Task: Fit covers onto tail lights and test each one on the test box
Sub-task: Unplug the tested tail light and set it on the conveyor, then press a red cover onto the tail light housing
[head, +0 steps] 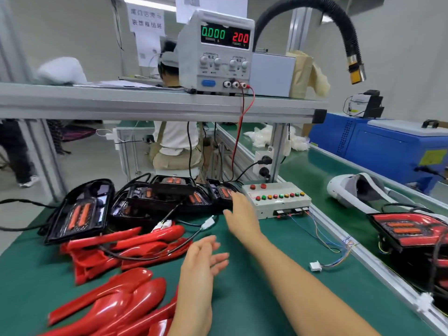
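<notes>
The right hand (240,214) stretches forward with straight fingers, holding nothing, its fingertips at the edge of the black tail lights (169,200) clustered at the back of the green tabletop (291,241). The left hand (203,260) hovers nearer, open and empty, blurred. To its left lie heaps of glossy red covers (121,251). Just right of the tail lights sits the grey test box (278,197) with coloured buttons. A power supply (218,52) stands on the shelf (121,103) above.
</notes>
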